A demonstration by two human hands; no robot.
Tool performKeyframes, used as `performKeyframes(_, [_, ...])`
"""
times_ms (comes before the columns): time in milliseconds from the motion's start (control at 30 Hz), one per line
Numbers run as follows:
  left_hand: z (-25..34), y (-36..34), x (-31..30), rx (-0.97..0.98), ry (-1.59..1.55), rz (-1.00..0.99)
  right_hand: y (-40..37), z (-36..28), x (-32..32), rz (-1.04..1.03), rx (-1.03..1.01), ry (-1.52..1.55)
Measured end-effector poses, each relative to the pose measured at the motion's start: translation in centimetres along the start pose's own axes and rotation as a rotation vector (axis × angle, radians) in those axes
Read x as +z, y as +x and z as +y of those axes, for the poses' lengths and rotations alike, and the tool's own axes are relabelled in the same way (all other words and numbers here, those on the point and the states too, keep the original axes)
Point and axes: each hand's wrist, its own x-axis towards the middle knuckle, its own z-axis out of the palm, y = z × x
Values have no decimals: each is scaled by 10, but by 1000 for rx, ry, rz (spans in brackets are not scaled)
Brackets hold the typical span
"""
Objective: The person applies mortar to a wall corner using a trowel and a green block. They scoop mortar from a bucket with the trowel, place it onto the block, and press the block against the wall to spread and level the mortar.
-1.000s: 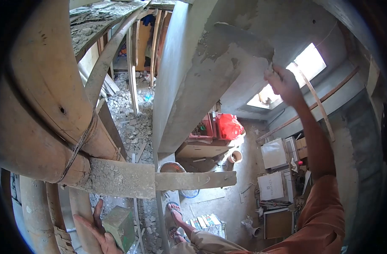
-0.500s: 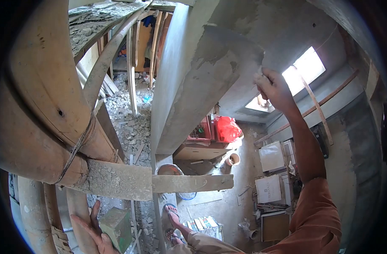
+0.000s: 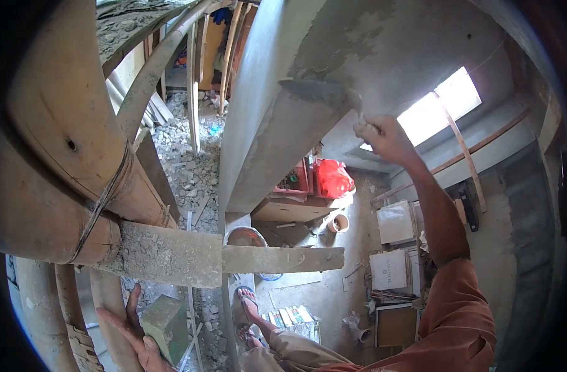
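My right hand (image 3: 382,137) is closed around the handle of a trowel (image 3: 317,92). The trowel's dark blade lies against the grey plastered beam (image 3: 268,139), along its lower edge, where patches of wet mortar show. Low on the left, my left hand (image 3: 138,338) has its fingers spread out over an upright bamboo pole (image 3: 113,310). Right beside its thumb is a greenish, dusty block (image 3: 166,327), its lower end cut off by the frame.
Thick bamboo poles (image 3: 60,142) tied with wire fill the left side. A short plank (image 3: 283,259) juts out across the middle. Far below are rubble (image 3: 184,180), a red plastic bag (image 3: 333,178), a bucket (image 3: 246,237) and white boxes (image 3: 389,270). My sandalled feet (image 3: 248,304) stand on a narrow ledge.
My right hand has drawn the trowel down and to the left along the beam. My left hand stays by the pole and block; the view has shifted slightly.
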Motion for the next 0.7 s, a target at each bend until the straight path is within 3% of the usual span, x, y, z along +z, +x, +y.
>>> performKeyframes(33, [0,1,1,2,0,3,5,-1,-6,1,-3,1])
performKeyframes(100, [3,1,2,14,-25,-3,7,-7,-24,-106,283,294])
performKeyframes(133, [3,1,3,14,-26,-5,5,-8,-30,-106,285,293])
performKeyframes(267, [6,1,3,14,-7,4,-8,-11,-28,60,190,86])
performKeyframes(333, [7,1,1,12,45,-8,-18,-3,-8,357,8,-49])
performKeyframes(433, [4,0,0,-16,34,-18,-26,-7,11,288,-129,-239])
performKeyframes(600, [4,1,0,15,48,-13,-13,-9,23,89,-3,-228])
performKeyframes(667, [5,2,-1,31,64,-25,-7,-12,12,43,103,103])
performKeyframes(700, [4,2,-3,46,81,-40,-4,-13,3,45,105,102])
